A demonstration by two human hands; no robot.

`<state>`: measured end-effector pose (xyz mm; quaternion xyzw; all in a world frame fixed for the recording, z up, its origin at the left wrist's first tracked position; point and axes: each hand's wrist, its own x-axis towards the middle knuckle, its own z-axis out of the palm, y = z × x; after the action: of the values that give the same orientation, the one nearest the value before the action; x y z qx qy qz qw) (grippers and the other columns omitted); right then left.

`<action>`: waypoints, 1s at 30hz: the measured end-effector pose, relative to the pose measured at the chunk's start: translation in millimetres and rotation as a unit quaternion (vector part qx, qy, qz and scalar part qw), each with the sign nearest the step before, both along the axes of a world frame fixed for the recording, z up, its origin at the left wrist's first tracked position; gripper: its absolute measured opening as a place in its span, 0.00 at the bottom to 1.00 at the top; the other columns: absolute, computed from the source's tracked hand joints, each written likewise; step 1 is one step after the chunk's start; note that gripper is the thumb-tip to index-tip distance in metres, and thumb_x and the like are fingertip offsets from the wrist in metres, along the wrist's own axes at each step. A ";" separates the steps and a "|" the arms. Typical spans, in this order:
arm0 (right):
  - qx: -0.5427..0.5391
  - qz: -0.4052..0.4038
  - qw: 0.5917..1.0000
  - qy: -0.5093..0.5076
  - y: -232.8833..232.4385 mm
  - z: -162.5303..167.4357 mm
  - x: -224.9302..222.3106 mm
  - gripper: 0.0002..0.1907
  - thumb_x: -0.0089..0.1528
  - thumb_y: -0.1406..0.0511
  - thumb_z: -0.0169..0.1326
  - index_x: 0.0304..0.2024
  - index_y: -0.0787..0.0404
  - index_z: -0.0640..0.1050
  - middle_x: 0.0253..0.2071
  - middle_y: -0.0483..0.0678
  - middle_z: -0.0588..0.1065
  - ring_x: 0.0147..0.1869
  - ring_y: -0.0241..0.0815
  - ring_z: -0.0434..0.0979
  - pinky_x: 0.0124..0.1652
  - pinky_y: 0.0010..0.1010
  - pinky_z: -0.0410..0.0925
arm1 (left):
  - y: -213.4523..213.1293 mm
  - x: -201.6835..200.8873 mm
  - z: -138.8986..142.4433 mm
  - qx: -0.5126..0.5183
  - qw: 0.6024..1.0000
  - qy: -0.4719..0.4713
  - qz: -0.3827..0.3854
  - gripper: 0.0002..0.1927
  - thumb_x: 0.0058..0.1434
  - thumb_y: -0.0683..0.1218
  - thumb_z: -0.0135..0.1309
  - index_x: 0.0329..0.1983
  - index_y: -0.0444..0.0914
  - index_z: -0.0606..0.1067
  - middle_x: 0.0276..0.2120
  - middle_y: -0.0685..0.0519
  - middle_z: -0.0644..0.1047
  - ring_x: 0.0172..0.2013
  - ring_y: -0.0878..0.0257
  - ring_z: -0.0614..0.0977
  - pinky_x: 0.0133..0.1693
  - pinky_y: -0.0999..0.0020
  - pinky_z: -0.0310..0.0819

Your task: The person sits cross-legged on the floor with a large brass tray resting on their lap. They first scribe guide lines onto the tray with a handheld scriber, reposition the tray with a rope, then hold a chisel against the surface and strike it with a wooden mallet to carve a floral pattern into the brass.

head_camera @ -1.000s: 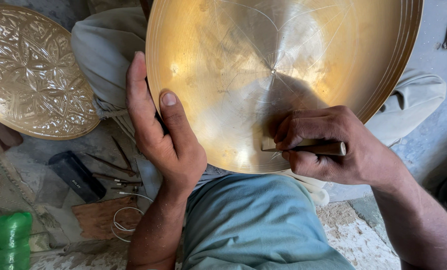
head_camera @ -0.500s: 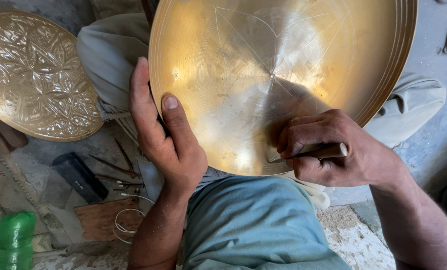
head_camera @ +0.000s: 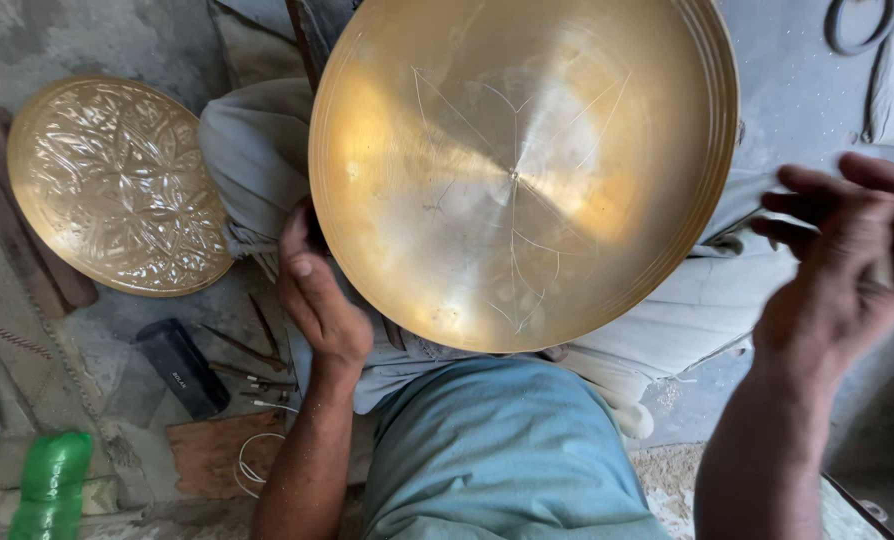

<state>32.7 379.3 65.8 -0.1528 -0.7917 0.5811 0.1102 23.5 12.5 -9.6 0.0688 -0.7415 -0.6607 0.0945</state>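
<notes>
Grey, dusty floor [head_camera: 807, 90] lies all around you as you sit with your legs folded. Your left hand [head_camera: 317, 300] reaches up from below and holds the near left edge of the big round brass plate [head_camera: 517, 170], with the fingers tucked behind the rim. Your right hand [head_camera: 847, 270] is up off the plate, well to the right, fingers bent and blurry, so you cannot tell if it holds anything. The plate rests on your lap, tilted, its shiny face toward you, with thin scratched lines meeting at its middle. On the left lies a carved brass tray [head_camera: 117, 185]. Near it sit thin metal tools [head_camera: 247, 365], a dark block [head_camera: 179, 368] and a green bottle [head_camera: 47, 485].
</notes>
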 end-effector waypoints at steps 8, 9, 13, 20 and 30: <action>0.044 0.015 0.994 -0.100 -35.4 13.1 -36.6 0.17 0.79 0.57 0.49 0.46 0.65 0.74 0.33 0.38 0.65 0.36 0.28 0.58 0.35 0.23 0.56 | -8.2 33.9 60.3 -0.309 0.947 -0.014 -0.090 0.15 0.63 0.38 0.50 0.54 0.31 0.72 0.46 0.39 0.75 0.46 0.39 0.78 0.45 0.51 0.73; 0.070 0.011 0.994 -0.085 -37.6 18.9 -38.6 0.17 0.79 0.57 0.50 0.44 0.66 0.73 0.32 0.38 0.64 0.36 0.28 0.58 0.35 0.23 0.56 | -5.6 36.6 69.6 -0.312 0.946 -0.021 -0.087 0.14 0.62 0.37 0.50 0.51 0.31 0.72 0.45 0.40 0.74 0.45 0.39 0.78 0.44 0.50 0.73; 0.105 -0.004 0.994 -0.003 -41.8 50.7 -31.0 0.17 0.78 0.58 0.51 0.42 0.66 0.72 0.30 0.38 0.63 0.36 0.30 0.57 0.35 0.24 0.56 | 6.1 46.6 109.1 -0.319 0.945 -0.014 -0.075 0.09 0.63 0.37 0.53 0.46 0.32 0.74 0.40 0.42 0.74 0.40 0.42 0.78 0.41 0.51 0.72; 0.129 -0.029 0.980 0.146 -41.7 88.7 -27.9 0.19 0.82 0.59 0.50 0.42 0.67 0.69 0.31 0.43 0.63 0.38 0.33 0.60 0.39 0.26 0.60 | 18.5 109.1 202.7 -0.251 0.893 -0.020 -0.373 0.11 0.56 0.51 0.64 0.32 0.38 0.80 0.28 0.50 0.76 0.32 0.53 0.78 0.34 0.56 0.70; 0.233 0.007 0.960 0.154 -75.4 127.0 29.9 0.12 0.72 0.66 0.52 0.55 0.66 0.71 0.47 0.56 0.78 0.43 0.46 0.77 0.43 0.38 0.69 | 53.4 145.3 228.6 -0.133 0.908 0.092 -0.385 0.11 0.65 0.47 0.64 0.36 0.35 0.76 0.32 0.52 0.75 0.31 0.57 0.80 0.33 0.59 0.72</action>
<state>62.6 303.9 192.8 -0.0259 -0.8799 0.3977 0.2587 168.8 65.9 219.0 -0.2968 -0.7793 -0.5443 -0.0912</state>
